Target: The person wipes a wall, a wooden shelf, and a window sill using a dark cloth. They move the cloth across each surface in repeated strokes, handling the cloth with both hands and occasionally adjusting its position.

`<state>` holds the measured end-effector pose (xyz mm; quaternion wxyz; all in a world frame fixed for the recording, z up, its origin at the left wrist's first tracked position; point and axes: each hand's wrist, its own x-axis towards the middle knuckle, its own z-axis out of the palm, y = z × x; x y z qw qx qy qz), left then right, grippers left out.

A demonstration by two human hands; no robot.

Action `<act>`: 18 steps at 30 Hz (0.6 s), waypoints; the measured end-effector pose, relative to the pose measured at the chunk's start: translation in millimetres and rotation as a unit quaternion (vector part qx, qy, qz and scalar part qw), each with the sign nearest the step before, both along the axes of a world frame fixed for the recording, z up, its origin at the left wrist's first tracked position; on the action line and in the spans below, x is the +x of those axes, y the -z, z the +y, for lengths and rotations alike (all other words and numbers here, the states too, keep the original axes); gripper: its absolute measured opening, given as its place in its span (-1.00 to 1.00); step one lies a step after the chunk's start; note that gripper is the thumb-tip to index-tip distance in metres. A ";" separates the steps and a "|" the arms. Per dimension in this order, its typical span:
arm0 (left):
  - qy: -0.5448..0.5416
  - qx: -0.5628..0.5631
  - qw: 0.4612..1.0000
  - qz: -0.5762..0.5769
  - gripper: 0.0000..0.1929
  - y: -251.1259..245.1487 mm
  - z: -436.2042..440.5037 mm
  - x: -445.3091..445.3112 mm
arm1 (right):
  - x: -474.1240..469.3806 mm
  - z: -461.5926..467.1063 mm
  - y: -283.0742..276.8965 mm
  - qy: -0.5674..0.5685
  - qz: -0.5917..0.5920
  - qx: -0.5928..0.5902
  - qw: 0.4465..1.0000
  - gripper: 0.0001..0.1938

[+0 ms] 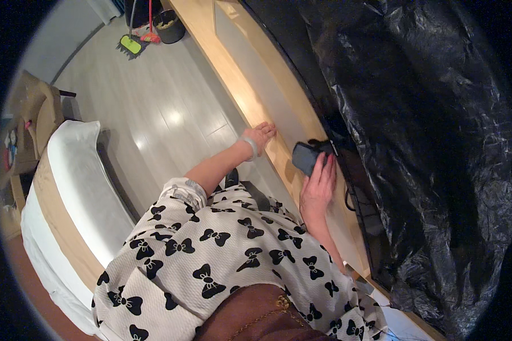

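Note:
My left hand (pixel 261 135) rests flat, fingers spread a little, on the front edge of a long light-wood shelf (pixel 239 96); a pale band circles that wrist. My right hand (pixel 319 183) lies on a folded dark blue-grey cloth (pixel 305 157), its fingertips on the cloth's right side. The cloth is on the wooden surface, close to the lower edge of a dark flat screen (pixel 360 196). Whether the right fingers grip the cloth or only press it cannot be told. Black plastic sheeting (pixel 409 128) drapes over the screen.
A black cable (pixel 348 198) loops beside the screen's edge. A bed with white bedding (pixel 79 166) and an armchair (pixel 47 102) stand at the left. On the far floor are a green mop (pixel 131 44), a red-handled broom (pixel 150 37) and a black bucket (pixel 170 32).

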<state>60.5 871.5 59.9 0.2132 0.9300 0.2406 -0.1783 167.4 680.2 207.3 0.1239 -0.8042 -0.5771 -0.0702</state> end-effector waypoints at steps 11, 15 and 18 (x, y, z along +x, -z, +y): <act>0.044 -0.052 0.989 0.134 -0.41 -42.4 8.5 5.0 | -19.2 178.4 19.3 -0.066 -0.107 0.037 0.991 -0.38; 0.010 0.000 1.000 0.000 -0.31 -11.1 24.9 -4.9 | -8.7 147.4 18.7 -0.031 -0.123 0.015 0.992 -0.35; -0.017 0.026 1.000 -0.002 -0.20 16.6 47.1 -12.2 | -5.3 130.7 24.5 -0.023 -0.097 0.011 0.995 -0.31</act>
